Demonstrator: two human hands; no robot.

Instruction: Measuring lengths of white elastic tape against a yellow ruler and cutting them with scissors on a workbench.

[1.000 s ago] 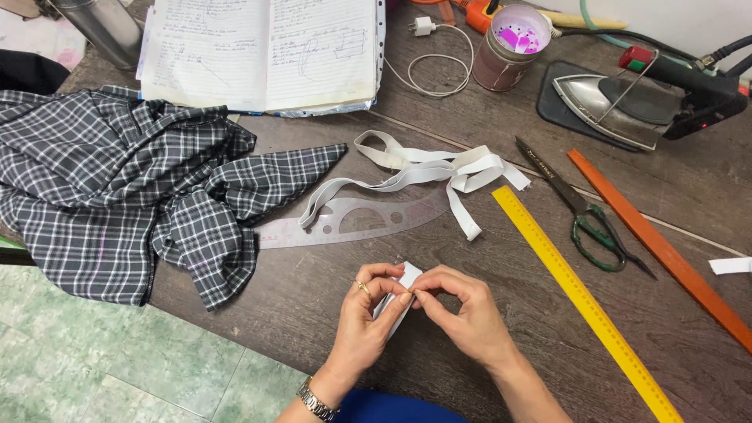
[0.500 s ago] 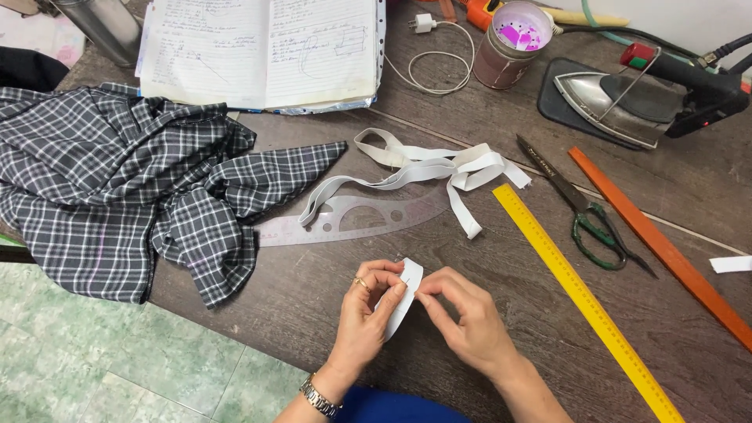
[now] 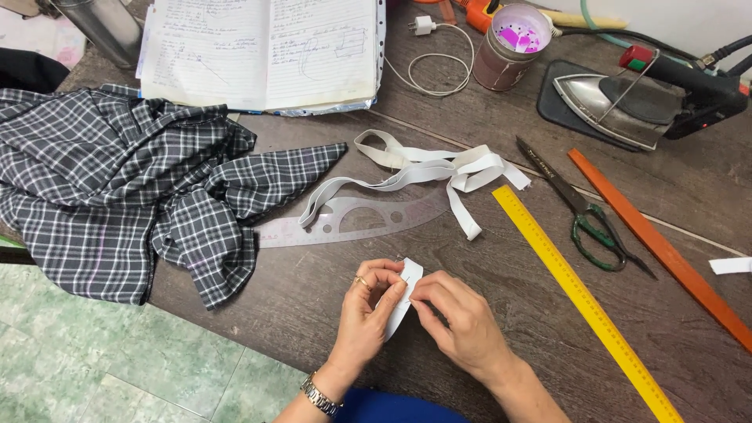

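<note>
Hands: left hand [image 3: 368,309] and right hand [image 3: 462,325] both pinch white strip [image 3: 401,301], possibly elastic; pink-lidded jar [image 3: 513,45] far back.

Fingers of the left hand [image 3: 368,309] and right hand [image 3: 462,329] cover most of the white strip [image 3: 403,294]; a pin there is too thin to confirm. The iron's [image 3: 627,102] cord runs off frame.

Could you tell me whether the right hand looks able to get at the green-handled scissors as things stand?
Probably yes: the scissors lie uncovered, with only the flat yellow ruler between. However, the right hand is pinching the white strip and must release it first.
</note>
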